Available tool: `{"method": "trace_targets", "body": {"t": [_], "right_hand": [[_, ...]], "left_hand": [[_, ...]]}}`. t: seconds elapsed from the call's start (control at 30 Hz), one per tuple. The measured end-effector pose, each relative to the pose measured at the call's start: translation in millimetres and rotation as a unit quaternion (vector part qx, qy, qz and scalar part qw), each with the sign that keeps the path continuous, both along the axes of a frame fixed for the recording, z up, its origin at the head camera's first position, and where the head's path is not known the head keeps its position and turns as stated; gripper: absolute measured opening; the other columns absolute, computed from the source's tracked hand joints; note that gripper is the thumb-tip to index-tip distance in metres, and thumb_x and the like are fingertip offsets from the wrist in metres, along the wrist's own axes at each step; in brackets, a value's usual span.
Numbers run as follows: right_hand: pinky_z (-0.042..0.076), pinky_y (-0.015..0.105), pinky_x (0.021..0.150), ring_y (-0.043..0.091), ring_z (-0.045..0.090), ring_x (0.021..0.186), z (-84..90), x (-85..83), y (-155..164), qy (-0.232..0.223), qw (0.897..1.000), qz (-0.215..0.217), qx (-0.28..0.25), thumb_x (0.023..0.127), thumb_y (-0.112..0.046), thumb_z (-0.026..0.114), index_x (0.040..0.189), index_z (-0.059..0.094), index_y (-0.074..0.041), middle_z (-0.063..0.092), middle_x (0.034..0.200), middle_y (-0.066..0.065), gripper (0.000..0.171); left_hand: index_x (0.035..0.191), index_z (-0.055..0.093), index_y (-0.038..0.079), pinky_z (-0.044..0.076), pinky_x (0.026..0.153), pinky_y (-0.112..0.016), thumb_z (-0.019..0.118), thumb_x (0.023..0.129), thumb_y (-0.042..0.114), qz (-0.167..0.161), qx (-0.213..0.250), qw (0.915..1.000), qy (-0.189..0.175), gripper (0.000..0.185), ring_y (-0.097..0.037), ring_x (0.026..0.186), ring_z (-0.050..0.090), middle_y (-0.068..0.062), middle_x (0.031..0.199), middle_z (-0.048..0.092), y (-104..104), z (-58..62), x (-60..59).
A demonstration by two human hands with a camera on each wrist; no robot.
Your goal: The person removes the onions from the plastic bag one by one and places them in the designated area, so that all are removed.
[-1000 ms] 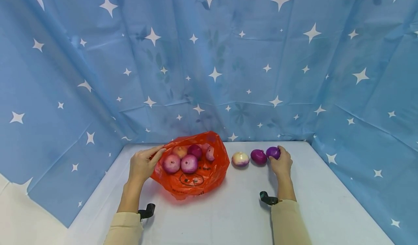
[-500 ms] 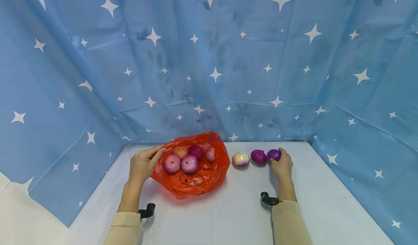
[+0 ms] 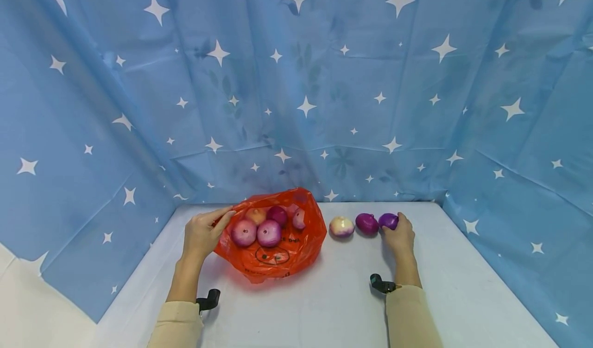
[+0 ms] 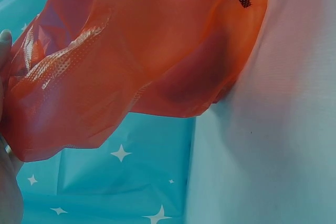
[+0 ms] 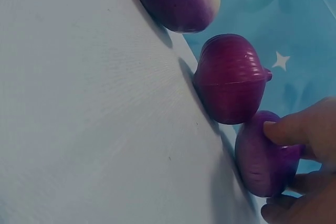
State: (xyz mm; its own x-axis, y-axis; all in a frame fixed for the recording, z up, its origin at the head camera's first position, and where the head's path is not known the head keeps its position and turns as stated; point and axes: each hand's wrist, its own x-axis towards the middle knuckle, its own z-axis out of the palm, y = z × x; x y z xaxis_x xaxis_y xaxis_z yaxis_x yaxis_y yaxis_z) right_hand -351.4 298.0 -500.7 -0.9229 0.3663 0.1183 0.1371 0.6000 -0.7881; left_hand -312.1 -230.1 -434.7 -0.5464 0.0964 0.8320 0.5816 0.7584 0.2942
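Observation:
On the left, my left hand pinches the edge of a red plastic bag, its mouth held open. Inside lie several onions, among them a pale purple onion and a dark onion. In the left wrist view, the bag stretches away from fingers at the frame's left edge. My right hand grips a purple onion, thumb on one side and fingers on the other. This onion is right beside a magenta onion. A white-and-purple onion ends the row nearest the bag.
A white-covered table carries everything. A blue star-patterned curtain stands behind it and along both sides. Each wrist wears a small black camera, the left camera and the right camera.
My right hand and the purple onion have come slightly lower, closer to the magenta onion's level. My left hand and the bag have stayed put.

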Motion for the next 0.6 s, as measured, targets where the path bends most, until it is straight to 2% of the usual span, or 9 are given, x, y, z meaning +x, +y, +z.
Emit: {"method": "trace_targets", "body": {"t": [0.13,0.33,0.5,0.6], "right_hand": [[0.023,0.072,0.121,0.063,0.024,0.147,-1.1,-0.9,1,-0.003,1.0,-0.008,-0.002,0.099,-0.009,0.062,0.159,0.018,0.011,0.025,0.159,0.041,0.077],[0.023,0.069,0.122,0.061,0.024,0.147,3.6,-0.5,-1,0.032,0.999,-0.03,-0.005,0.096,-0.012,0.067,0.158,0.022,0.011,0.027,0.16,0.039,0.08],[0.021,0.067,0.124,0.057,0.02,0.15,10.4,1.9,-5,0.044,0.998,-0.042,-0.018,0.097,-0.015,0.066,0.16,0.022,0.007,0.023,0.163,0.036,0.08],[0.019,0.066,0.125,0.053,0.016,0.153,15.5,2.6,-7,0.071,0.995,-0.053,-0.041,0.098,-0.016,0.066,0.161,0.023,0.003,0.021,0.166,0.033,0.078]], "left_hand": [[0.112,0.083,0.015,0.063,0.072,-0.047,0.087,0.083,0.011,-0.001,0.001,1.0,0.002,0.029,-0.032,0.084,0.078,-0.009,0.1,0.082,0,-0.7,0.0],[0.112,0.083,0.015,0.063,0.074,-0.048,0.087,0.084,0.012,0.0,0.001,1.0,0.005,0.029,-0.031,0.084,0.078,-0.009,0.1,0.082,0,-0.1,2.0],[0.112,0.083,0.014,0.063,0.075,-0.049,0.087,0.085,0.013,-0.001,0.001,1.0,0.001,0.028,-0.032,0.085,0.078,-0.009,0.1,0.081,1,0.6,2.9],[0.113,0.083,0.014,0.063,0.075,-0.049,0.087,0.085,0.014,-0.002,0.0,1.0,0.001,0.028,-0.032,0.085,0.078,-0.009,0.101,0.081,1,0.6,2.2]]}}
